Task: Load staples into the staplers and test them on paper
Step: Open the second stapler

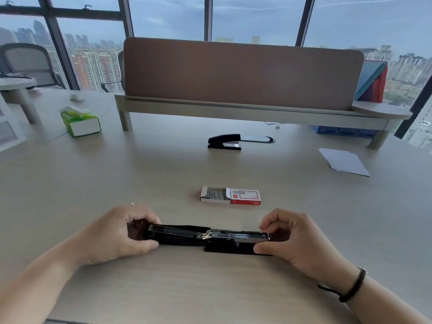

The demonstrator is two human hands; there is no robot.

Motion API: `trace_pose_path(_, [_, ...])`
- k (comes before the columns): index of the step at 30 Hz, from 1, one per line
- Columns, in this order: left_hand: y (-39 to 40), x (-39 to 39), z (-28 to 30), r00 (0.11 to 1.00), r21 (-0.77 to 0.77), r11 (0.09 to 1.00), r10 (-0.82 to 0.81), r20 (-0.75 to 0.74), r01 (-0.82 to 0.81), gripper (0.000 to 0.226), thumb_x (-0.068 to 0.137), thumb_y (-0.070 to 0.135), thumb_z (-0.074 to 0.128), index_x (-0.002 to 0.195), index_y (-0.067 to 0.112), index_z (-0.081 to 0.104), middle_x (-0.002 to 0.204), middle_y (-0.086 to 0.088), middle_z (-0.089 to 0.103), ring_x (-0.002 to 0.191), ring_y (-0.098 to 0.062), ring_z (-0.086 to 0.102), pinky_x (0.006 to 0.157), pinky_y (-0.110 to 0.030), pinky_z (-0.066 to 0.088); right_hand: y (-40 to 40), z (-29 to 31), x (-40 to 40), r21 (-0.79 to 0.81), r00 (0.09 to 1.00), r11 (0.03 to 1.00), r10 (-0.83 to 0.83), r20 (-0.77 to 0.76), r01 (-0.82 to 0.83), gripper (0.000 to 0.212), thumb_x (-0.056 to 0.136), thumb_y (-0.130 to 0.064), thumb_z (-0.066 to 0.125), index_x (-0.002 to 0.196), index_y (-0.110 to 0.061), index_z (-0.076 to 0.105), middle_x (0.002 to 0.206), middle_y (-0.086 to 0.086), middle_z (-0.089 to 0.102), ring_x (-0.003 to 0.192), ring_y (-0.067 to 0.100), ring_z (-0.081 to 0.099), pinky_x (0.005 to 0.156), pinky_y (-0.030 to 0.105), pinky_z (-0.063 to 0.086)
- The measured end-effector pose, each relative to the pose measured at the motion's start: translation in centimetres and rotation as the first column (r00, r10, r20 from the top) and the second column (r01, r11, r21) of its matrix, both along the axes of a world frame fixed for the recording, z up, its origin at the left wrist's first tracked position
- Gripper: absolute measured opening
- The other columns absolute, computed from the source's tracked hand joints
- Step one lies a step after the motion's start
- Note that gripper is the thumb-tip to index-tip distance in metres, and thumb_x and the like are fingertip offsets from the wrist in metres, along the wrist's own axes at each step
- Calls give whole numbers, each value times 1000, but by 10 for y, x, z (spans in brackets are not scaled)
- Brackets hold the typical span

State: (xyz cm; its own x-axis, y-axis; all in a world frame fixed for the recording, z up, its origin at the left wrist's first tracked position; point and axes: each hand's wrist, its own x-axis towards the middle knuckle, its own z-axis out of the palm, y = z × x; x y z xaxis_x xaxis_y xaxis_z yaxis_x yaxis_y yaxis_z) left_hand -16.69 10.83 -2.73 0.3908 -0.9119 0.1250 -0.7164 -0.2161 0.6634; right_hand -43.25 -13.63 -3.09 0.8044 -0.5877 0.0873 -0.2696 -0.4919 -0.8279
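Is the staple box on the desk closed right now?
No, the staple box lies with its tray slid out to the left, and grey staples show inside.

Your arms are bare to the edge of the view, with no sleeves showing. Your left hand (117, 232) wears nothing that can be made out. Your right hand (297, 239) has a dark braided bracelet (354, 287) around the wrist, its loose cord end trailing off along the forearm's inner side.
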Motion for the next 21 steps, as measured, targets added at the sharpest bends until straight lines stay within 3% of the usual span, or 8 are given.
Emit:
trace_pose_path(4, [-3, 3, 3, 996, 13, 999, -42, -80, 43, 39, 60, 49, 80, 95, 36, 72, 91, 1, 70, 82, -17, 64, 82, -30, 50, -6, 6, 3, 56, 996, 995, 80, -50, -77, 39, 55, -19, 95, 85, -27, 71, 80, -6, 76, 61, 6, 58, 63, 16, 47])
trace_pose_path(7, [-15, 4, 14, 984, -34, 995, -102, -143, 98, 51, 61, 63, 79, 106, 40, 70, 98, 3, 69, 85, -17, 62, 84, -30, 51, -17, 24, 9, -3, 976, 983, 183, -120, -185, 47, 50, -41, 92, 93, -34, 73, 91, -11, 75, 73, 4, 62, 63, 16, 46])
trace_pose_path(10, [-42, 2, 27, 993, -119, 991, -76, -95, 65, 36, 72, 55, 75, 100, 34, 73, 89, 0, 70, 79, -24, 63, 77, -33, 53, -28, 46, 31, -114, 990, 986, 117, -73, -125, 39, 61, -58, 82, 86, -29, 76, 75, -11, 70, 60, -1, 54, 59, 14, 41])
trace_pose_path(12, [-69, 1, 33, 1000, -158, 987, -16, -2, 16, 14, 80, 37, 77, 92, 29, 74, 79, 0, 69, 66, -11, 60, 65, -21, 50, -31, 57, 58, -201, 996, 978, 38, -80, -54, 33, 72, -55, 76, 79, -23, 76, 68, 0, 68, 56, 4, 50, 59, 21, 42])
trace_pose_path(14, [-95, -1, 34, 996, -136, 991, 29, 79, -18, 7, 84, 29, 76, 90, 25, 74, 73, 5, 66, 61, -3, 54, 59, -11, 43, -29, 63, 91, -295, 990, 955, -13, -138, -29, 31, 80, -49, 73, 72, -19, 73, 62, -1, 66, 55, 8, 52, 57, 25, 43])
trace_pose_path(19, [-131, 3, 18, 989, -38, 997, 65, 133, -60, 4, 85, 29, 72, 88, 29, 70, 73, 10, 66, 61, -1, 54, 63, -23, 45, -23, 54, 155, -474, 949, 874, -53, -309, -105, 31, 78, -42, 71, 70, -12, 71, 71, 2, 70, 74, 24, 65, 65, 30, 54])
trace_pose_path(21, [-129, 5, 10, 979, -42, 994, 104, 175, -98, 4, 84, 33, 71, 88, 31, 71, 69, 16, 62, 62, 3, 55, 64, -23, 46, -26, 48, 166, -502, 923, 852, -61, -379, -150, 21, 74, -34, 67, 69, -14, 64, 71, 3, 66, 80, 28, 64, 67, 33, 56])
